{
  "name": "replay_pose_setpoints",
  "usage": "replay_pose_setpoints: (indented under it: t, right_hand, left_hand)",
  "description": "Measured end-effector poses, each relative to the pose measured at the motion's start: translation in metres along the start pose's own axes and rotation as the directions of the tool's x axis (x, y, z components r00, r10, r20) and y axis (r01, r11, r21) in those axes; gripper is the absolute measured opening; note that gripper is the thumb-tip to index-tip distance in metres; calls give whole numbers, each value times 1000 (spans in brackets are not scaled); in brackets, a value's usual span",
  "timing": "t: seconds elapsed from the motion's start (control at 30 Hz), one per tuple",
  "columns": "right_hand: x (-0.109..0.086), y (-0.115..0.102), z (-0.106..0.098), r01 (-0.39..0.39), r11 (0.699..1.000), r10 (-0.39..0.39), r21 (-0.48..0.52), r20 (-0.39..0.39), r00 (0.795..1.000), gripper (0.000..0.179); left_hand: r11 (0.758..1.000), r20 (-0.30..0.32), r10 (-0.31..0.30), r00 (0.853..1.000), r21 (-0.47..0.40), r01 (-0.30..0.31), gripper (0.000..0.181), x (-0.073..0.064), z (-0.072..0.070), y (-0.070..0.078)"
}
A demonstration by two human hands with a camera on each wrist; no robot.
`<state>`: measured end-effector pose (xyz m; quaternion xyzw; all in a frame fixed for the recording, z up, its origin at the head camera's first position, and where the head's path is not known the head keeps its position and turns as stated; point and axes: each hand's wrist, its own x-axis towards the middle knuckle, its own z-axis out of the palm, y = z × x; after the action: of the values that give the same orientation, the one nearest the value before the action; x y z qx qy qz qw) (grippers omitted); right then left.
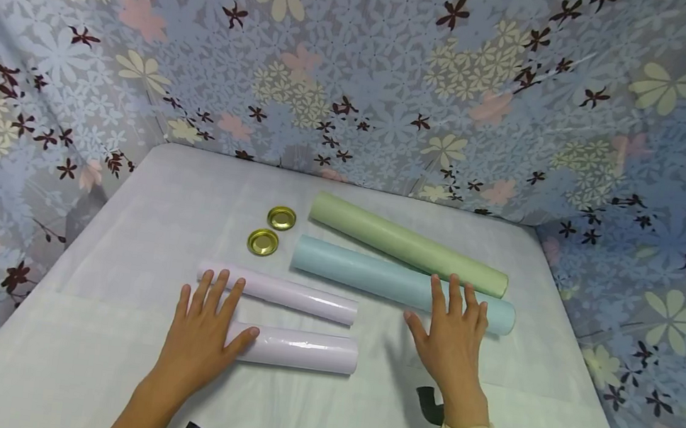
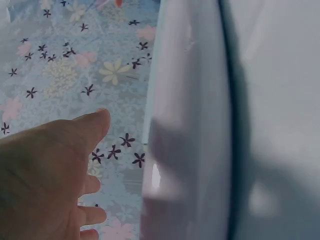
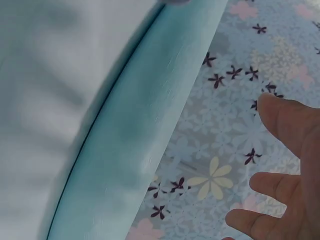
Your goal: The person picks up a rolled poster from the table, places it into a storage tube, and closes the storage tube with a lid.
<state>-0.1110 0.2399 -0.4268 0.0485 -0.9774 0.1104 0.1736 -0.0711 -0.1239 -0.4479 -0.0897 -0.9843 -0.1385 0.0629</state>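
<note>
My left hand, fingers spread, overlaps the left ends of two glossy pale lilac rolls. Its fingertips reach the thinner lilac roll, and the thumb lies across the thicker lilac roll. In the left wrist view a lilac roll runs lengthwise beside the hand. My right hand has its fingers spread at the right part of a light blue roll. The right wrist view shows the blue roll beside that hand. Neither hand grips anything.
A pale green roll lies behind the blue one. Two shallow gold round lids sit left of it on the white-covered table. Floral cloth hangs around the back and sides. Black straps show at the wrists.
</note>
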Motion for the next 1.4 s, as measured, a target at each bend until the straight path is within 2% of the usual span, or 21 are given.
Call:
replay_pose_setpoints:
  t: [0.3, 0.5, 0.67, 1.03, 1.4]
  right_hand:
    - [11, 25, 5, -3, 1000, 4, -29, 13, 1000, 83]
    - [17, 42, 11, -10, 997, 14, -72, 57, 998, 89]
    - [21, 52, 14, -6, 998, 11, -66, 76, 997, 90]
    - [30, 66, 21, -21, 998, 30, -62, 153, 988, 91]
    - [33, 72, 27, -1, 997, 15, -80, 178, 984, 88]
  left_hand:
    - [999, -27, 29, 999, 41, -28, 84, -14, 9, -9]
    - [995, -75, 78, 994, 66, -73, 87, -21, 14, -13]
    - [990, -104, 117, 988, 85, -108, 91, -25, 17, -17]
    - [986, -33, 123, 992, 118, -118, 98, -28, 16, -20]
    - [984, -27, 130, 991, 127, -126, 96, -26, 18, -22]
